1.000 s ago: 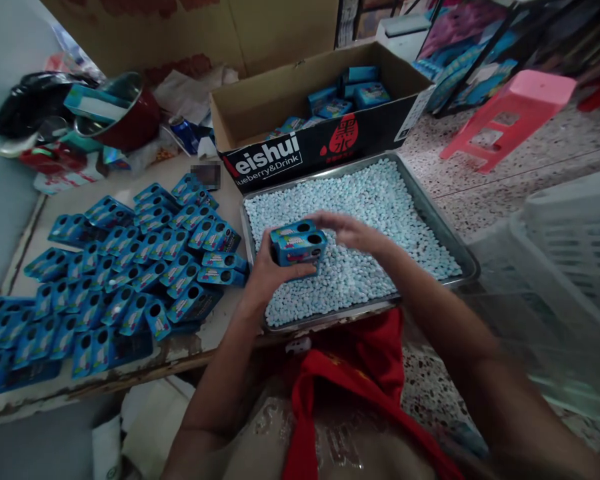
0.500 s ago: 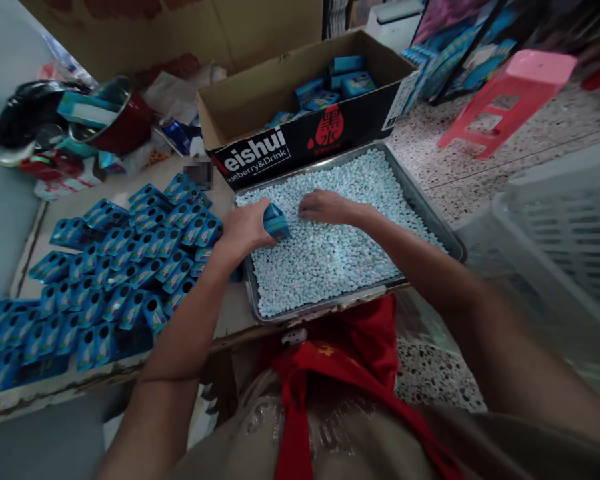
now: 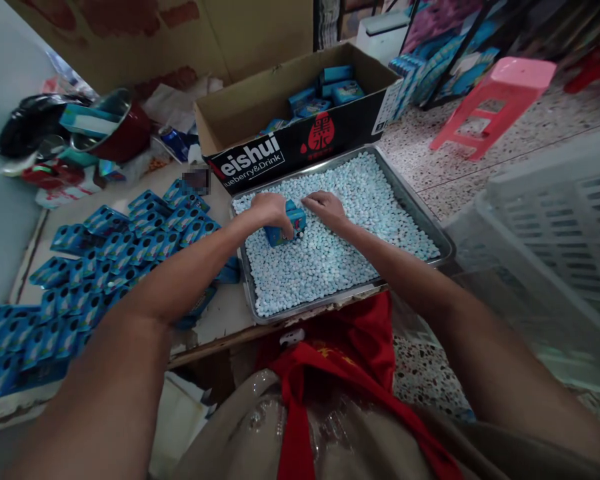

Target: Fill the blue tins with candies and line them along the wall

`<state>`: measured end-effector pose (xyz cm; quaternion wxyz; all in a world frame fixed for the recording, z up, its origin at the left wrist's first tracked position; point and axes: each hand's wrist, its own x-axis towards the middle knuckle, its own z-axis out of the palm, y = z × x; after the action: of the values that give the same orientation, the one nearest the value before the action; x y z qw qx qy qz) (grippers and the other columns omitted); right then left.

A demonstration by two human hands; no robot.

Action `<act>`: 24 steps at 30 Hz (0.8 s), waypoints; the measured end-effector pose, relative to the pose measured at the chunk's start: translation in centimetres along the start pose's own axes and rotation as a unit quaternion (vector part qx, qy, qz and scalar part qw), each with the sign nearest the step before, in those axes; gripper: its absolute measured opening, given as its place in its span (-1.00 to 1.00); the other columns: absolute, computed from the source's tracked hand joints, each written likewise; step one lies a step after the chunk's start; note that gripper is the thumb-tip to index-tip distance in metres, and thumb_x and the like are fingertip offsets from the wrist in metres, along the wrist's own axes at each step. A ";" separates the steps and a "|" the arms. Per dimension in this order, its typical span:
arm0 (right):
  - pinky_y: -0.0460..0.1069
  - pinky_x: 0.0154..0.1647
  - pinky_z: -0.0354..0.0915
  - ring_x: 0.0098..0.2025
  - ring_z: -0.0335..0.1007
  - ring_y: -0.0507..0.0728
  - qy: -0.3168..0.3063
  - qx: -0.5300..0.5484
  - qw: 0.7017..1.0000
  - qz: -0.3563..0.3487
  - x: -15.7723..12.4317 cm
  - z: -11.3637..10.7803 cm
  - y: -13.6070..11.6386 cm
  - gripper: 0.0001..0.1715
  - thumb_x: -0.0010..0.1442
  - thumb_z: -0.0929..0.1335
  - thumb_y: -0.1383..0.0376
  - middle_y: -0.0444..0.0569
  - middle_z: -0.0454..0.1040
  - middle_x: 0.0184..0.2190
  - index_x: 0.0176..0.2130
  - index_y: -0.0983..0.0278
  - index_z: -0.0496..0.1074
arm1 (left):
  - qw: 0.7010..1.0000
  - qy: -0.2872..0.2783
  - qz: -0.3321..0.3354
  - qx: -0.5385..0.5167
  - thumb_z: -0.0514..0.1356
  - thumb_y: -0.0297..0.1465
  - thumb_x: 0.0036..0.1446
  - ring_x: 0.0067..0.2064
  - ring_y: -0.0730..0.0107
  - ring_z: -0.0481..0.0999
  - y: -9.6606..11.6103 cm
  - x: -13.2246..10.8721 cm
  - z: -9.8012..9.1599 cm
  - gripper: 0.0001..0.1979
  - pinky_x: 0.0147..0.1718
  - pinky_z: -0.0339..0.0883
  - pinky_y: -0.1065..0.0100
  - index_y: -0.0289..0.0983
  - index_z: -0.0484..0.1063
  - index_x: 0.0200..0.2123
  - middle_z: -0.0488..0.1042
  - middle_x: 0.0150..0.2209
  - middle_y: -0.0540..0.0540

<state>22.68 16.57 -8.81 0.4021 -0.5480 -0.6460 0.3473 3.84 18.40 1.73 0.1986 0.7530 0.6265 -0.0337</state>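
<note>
My left hand (image 3: 271, 212) is wrapped round a small blue box (image 3: 280, 237), tilted over the left part of a metal tray (image 3: 250, 288). Small pale-blue and white candy-like pellets (image 3: 320, 260) cover the tray's bottom in a thick layer. Just right of the box, my right hand (image 3: 326, 208) is low against the pellets with its fingers drawn together; what they hold, if anything, is hidden. Left of the tray, many blue boxes (image 3: 125, 243) with dark round openings stand in close rows, partly behind my left forearm.
Behind the tray stands a long black-printed carton (image 3: 253, 157) with several blue boxes (image 3: 347, 92) inside. A red pot (image 3: 130, 130), a blue can (image 3: 174, 141) and papers crowd the table's back left. Right are a pink stool (image 3: 500, 100) and a white plastic crate (image 3: 545, 220).
My left hand has moved right with the blue box and turned it, bringing it closer to my right hand. The right hand has shifted only slightly over the pellets.
</note>
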 end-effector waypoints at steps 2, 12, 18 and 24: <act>0.26 0.28 0.47 0.04 0.59 0.38 0.041 0.101 0.994 0.029 -0.2 0.6 -0.8 -0.33 0.36 0.44 -0.31 0.05 0.67 -0.23 -0.35 0.19 0.59 | 0.999 0.019 0.019 -0.039 0.81 -0.42 -0.67 0.02 -0.31 0.64 0.0 -0.4 0.0 -0.24 0.24 0.51 -0.03 -0.13 0.25 -0.63 0.27 -0.51 0.01; 0.41 0.11 0.62 0.11 0.64 0.48 0.055 0.285 0.957 -0.007 1.7 -1.6 -3.9 0.04 0.41 0.15 -0.59 0.20 0.65 -0.09 0.01 0.18 0.62 | 0.860 0.230 0.014 -0.456 0.81 -0.49 -0.51 0.19 -0.20 0.62 -0.1 -7.6 4.9 -0.18 0.16 0.48 0.22 -0.14 0.52 -0.14 0.48 -0.26 -0.01; 0.41 0.13 0.66 0.12 0.64 0.45 0.033 0.314 0.949 -0.024 2.4 -1.8 -6.0 -0.06 0.48 0.21 -0.52 0.21 0.64 -0.06 0.02 0.18 0.63 | 0.849 0.275 0.017 -0.451 0.83 -0.16 -0.40 0.11 -0.14 0.65 -0.5 -7.1 7.5 -0.18 0.10 0.51 0.23 -0.10 0.46 -0.13 0.50 -0.25 0.00; 0.27 0.02 0.67 -0.04 0.65 0.33 0.077 0.369 0.926 -0.022 3.4 -1.6 -7.4 -0.12 0.52 0.25 -0.52 0.06 0.54 -0.25 -0.11 0.16 0.59 | 0.857 0.280 0.031 -0.432 0.83 -0.18 -0.40 0.12 -0.20 0.65 -0.7 -6.5 6.8 -0.17 0.17 0.51 0.16 -0.12 0.50 -0.10 0.51 -0.25 -0.02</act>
<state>20.68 18.75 -1.12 0.6319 -0.3715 -0.4514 0.5088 3.18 10.16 -2.72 0.3211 0.5883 0.5837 0.4584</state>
